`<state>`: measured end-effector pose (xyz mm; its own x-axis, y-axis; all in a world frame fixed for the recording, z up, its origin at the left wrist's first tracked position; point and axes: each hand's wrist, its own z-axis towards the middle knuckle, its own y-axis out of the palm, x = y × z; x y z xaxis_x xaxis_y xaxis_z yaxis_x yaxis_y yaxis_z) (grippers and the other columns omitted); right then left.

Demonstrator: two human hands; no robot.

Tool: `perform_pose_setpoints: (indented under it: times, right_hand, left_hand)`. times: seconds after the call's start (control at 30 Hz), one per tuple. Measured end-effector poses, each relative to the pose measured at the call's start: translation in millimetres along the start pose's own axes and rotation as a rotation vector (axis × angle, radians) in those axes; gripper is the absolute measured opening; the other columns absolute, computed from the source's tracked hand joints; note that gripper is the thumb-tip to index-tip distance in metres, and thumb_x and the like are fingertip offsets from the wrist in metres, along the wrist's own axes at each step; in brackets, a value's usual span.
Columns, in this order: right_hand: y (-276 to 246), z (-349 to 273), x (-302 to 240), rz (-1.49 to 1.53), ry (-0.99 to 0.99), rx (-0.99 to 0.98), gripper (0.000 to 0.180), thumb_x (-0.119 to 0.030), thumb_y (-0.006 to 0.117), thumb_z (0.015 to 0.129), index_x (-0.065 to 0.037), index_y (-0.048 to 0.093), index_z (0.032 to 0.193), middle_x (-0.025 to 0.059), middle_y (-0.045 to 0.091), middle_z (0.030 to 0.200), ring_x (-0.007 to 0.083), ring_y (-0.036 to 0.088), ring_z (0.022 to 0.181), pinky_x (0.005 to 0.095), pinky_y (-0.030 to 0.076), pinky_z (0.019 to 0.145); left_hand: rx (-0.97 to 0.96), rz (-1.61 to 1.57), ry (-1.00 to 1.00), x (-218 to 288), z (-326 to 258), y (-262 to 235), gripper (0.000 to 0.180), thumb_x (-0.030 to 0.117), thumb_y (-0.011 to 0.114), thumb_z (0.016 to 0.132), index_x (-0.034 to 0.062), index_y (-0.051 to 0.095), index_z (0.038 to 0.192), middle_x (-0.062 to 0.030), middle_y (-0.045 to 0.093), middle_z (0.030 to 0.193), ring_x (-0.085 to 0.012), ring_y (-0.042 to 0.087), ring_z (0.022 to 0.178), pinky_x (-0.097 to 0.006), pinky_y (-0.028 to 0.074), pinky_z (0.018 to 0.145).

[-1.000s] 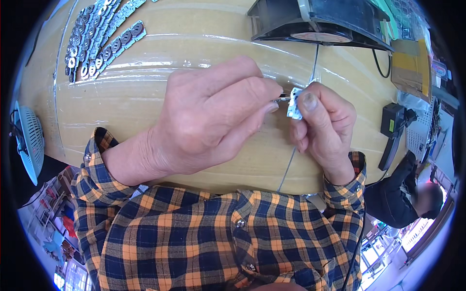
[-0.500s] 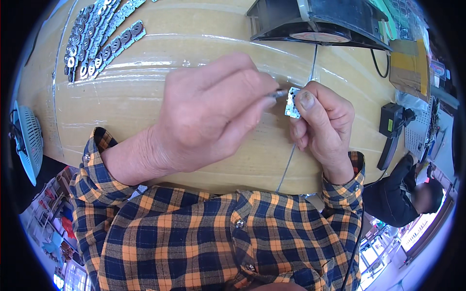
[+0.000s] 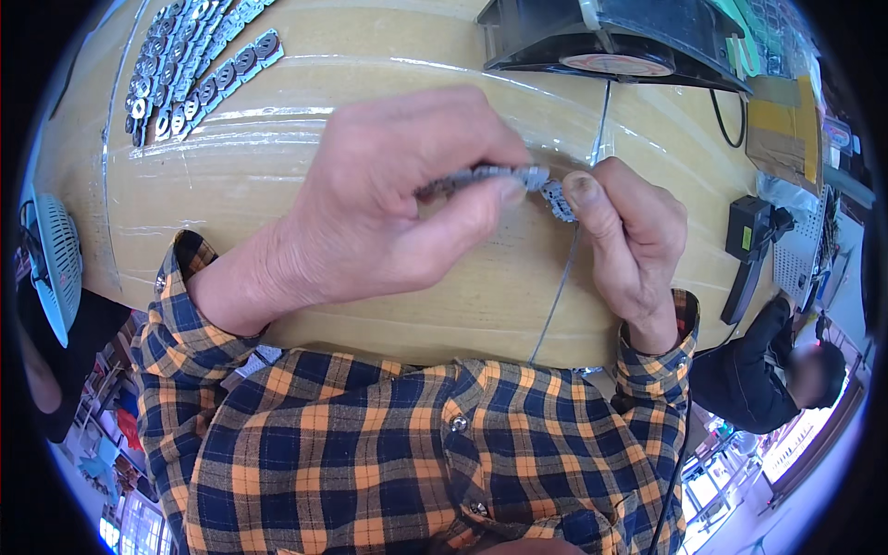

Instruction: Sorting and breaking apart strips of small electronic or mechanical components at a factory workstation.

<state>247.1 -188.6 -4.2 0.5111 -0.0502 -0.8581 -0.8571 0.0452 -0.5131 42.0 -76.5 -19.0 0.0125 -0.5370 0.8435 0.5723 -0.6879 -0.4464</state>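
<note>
My left hand is closed round a narrow grey segmented strip, which looks like a row of small circuit boards. The strip's near part is hidden in the palm, and the fingertips are blurred. Its tip reaches a small circuit board, which my right hand pinches between thumb and curled fingers. Strip end and board are very close; whether they are joined I cannot tell. Both hands are raised over the table.
Several strips of small boards with round dark parts lie at the far left. A black fan stands at the back, beside a cardboard box. A black device is at right. A light-blue plastic basket and people flank the table.
My left hand has turned, baring the strip between thumb and fingers. The small board in my right hand is now tilted, and the right hand has shifted slightly right.
</note>
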Motion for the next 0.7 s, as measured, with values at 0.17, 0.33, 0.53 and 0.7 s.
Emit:
perform_pose_setpoints:
  times: [0.17,0.33,0.53,0.7]
  right_hand:
    - [-5,0,-5,-0.034,-0.051,0.019,0.028,-0.019,0.053,0.098,0.001,0.059,0.08,0.0019,0.055,0.066,0.0088,0.046,0.053,0.0242,0.036,0.051]
    - [-7,0,0,-0.018,-0.154,-0.019,0.027,-0.02,0.054,0.097,0.001,0.06,0.08,0.0043,0.056,0.064,0.0112,0.051,0.053,0.0246,0.039,0.051]
    - [-2,2,1,-0.017,-0.227,-0.141,0.026,-0.02,0.057,0.097,0.001,0.061,0.08,0.0043,0.056,0.062,0.0138,0.055,0.05,0.0264,0.041,0.049]
    - [2,3,5,-0.095,-0.32,-0.106,0.027,-0.02,0.056,0.097,0.001,0.06,0.08,0.0051,0.057,0.062,0.012,0.051,0.046,0.025,0.039,0.046]
  left_hand:
    - [0.087,-0.332,-0.209,-1,-1,8,0.015,0.001,0.062,0.086,-0.0037,0.066,0.1,-0.0069,0.062,0.083,-0.0097,0.058,0.07,-0.022,0.043,0.06]
    - [0.031,-0.341,-0.187,1,0,7,0.014,0.002,0.063,0.086,-0.0025,0.067,0.098,-0.0052,0.063,0.081,-0.0092,0.058,0.068,-0.021,0.042,0.059]
    - [-0.041,-0.247,-0.081,-1,0,7,0.01,0.003,0.064,0.085,-0.0011,0.068,0.093,-0.0037,0.065,0.079,-0.0075,0.057,0.065,-0.021,0.043,0.057]
    - [-0.039,-0.291,-0.143,3,0,10,0.009,0.004,0.065,0.087,-0.0014,0.066,0.094,-0.0042,0.066,0.081,-0.0064,0.059,0.065,-0.02,0.044,0.057]
